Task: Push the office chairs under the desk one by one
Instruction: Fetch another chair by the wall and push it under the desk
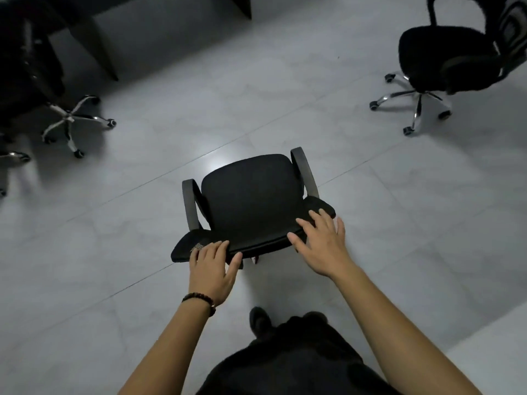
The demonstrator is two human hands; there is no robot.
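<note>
- Floor [285,89]: pale glossy tiles.
- Desk [94,29]: dark, far left.
- Office chair [248,201]: mid-floor, well apart from desk.
- Left hand [212,269], right hand [322,246]: fingers spread, resting on backrest top.
- Two other chairs [447,58]: either side.

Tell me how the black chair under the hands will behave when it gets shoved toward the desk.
The middle chair will probably roll easily: the neighbouring chairs stand on castor bases and the tiled floor looks smooth, though its own base is hidden. It may swivel or veer, since both hands, left and right, press only the top of the backrest. Tipping seems unlikely.
</note>
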